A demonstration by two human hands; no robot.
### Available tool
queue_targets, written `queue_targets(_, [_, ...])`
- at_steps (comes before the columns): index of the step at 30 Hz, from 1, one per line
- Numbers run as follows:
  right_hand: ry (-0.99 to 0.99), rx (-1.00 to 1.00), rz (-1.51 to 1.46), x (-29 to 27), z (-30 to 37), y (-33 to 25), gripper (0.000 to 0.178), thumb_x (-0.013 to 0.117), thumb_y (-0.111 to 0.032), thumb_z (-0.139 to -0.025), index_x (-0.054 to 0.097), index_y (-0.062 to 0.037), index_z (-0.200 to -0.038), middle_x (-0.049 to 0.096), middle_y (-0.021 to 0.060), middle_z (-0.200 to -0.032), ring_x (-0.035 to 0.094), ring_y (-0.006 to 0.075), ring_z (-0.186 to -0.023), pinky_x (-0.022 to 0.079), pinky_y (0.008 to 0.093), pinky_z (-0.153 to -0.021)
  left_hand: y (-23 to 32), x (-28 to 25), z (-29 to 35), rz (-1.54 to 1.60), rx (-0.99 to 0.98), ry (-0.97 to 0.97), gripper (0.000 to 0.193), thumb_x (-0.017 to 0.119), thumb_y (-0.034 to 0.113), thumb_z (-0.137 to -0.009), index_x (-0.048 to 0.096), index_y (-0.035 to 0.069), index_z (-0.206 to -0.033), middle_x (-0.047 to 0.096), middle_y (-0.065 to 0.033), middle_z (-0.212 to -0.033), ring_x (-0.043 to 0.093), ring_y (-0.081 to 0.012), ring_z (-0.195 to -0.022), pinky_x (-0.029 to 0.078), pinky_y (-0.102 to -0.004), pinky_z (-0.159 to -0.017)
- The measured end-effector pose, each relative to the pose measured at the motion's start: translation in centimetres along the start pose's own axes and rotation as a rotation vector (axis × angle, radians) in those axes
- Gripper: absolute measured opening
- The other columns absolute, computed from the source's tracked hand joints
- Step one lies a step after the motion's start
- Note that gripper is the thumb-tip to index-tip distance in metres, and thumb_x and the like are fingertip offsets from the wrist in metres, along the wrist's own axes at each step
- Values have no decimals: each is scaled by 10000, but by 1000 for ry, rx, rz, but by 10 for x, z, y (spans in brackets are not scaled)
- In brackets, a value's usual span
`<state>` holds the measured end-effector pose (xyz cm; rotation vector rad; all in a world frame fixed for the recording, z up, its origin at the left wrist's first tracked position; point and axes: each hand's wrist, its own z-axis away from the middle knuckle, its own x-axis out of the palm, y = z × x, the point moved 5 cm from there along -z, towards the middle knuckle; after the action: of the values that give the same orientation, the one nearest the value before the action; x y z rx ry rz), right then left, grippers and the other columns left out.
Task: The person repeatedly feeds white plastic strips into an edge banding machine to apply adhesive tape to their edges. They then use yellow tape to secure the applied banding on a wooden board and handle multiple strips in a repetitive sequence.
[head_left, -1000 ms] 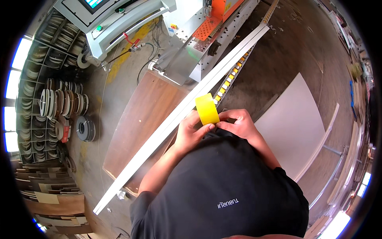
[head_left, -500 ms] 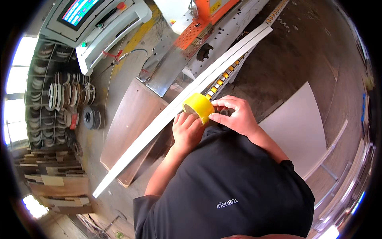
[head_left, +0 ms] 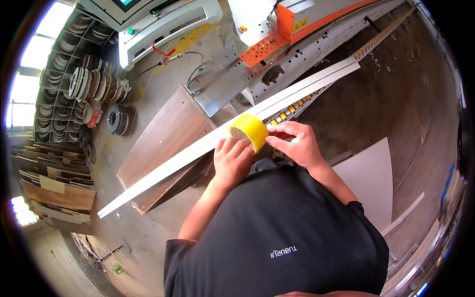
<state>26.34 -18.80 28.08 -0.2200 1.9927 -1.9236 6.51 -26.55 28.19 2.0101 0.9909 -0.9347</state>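
Observation:
A wide roll of yellow tape [head_left: 256, 129] is held up in front of my chest, over the near edge of a long white strip [head_left: 183, 159]. My left hand [head_left: 231, 161] grips the roll from below, its fingers curled at the core. At the roll's right side, my right hand [head_left: 297, 143] is closed in a pinch, thumb and forefinger against the tape's edge. Whether a loose tape end lies between those fingertips is too small to tell. The white strip runs diagonally, resting across a brown board [head_left: 166, 136] and a roller track with yellow rollers [head_left: 292, 110].
Ahead stands a machine with an orange guard [head_left: 267, 52] and a grey control panel [head_left: 168, 29]. Coils of edge banding [head_left: 96, 84] fill a rack at the left, above stacked boards [head_left: 57, 193]. A large white panel [head_left: 368, 180] leans at my right.
The view has turned, so the machine and strip appear shifted and at a flatter slant. Both hands keep hold of the tape roll, with little movement of the fingers.

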Motion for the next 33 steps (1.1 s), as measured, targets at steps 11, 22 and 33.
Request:
queue_targets(11, [-70,193,-182,22,-23,13,257,889,-150,-953,836,-27,-1171,847,48,-1029,772,96,-931,610,277,-882,-23,-11,6,-3,-18,23,306,861,122,-749,749,129,-1033,741,13,-1086,683,-219,-998,514,-411,-845])
queue_targets(22, [-63,230,-85,45,-27,7,225,835,-195,-988,859,-27,-1136,857,41,-1006,780,96,-952,601,284,-886,-42,-19,16,12,-23,33,316,865,138,-751,749,129,-1045,744,12,-1097,678,-212,-993,514,-404,-866])
queue_targets(33, [-108,325,-34,49,-29,14,185,840,-170,-985,847,5,-1046,827,31,-917,724,63,-856,576,261,-794,-46,-21,24,0,-21,31,284,811,144,-788,748,135,-1064,733,31,-1108,675,-179,-1018,496,-392,-867])
